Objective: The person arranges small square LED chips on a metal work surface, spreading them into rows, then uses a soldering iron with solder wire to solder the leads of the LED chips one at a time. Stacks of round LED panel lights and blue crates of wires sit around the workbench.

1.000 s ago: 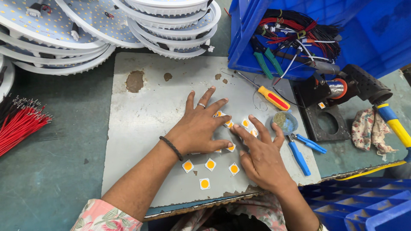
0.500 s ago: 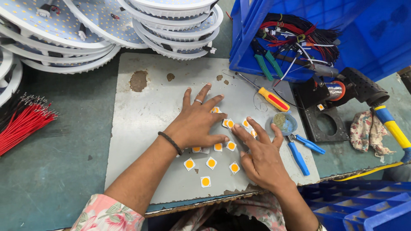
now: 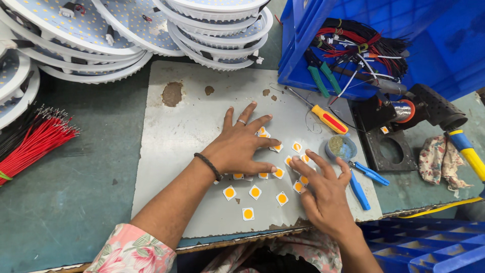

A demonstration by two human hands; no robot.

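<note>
Several small white square chips with round orange-yellow centres lie scattered on a worn grey mat. My left hand rests flat on the mat with fingers spread, covering a few chips; it wears a ring and a dark wristband. My right hand lies flat just right of it, fingertips touching chips near the mat's right side. Neither hand grips anything.
Stacked white round lamp discs fill the far left. A bundle of red wires lies at left. A blue crate of wires and tools, a yellow screwdriver, a small tin, blue pliers and a soldering stand sit right.
Both hands have slid slightly over the chips, the left spreading them toward the lower left. More chips now show below the left hand.
</note>
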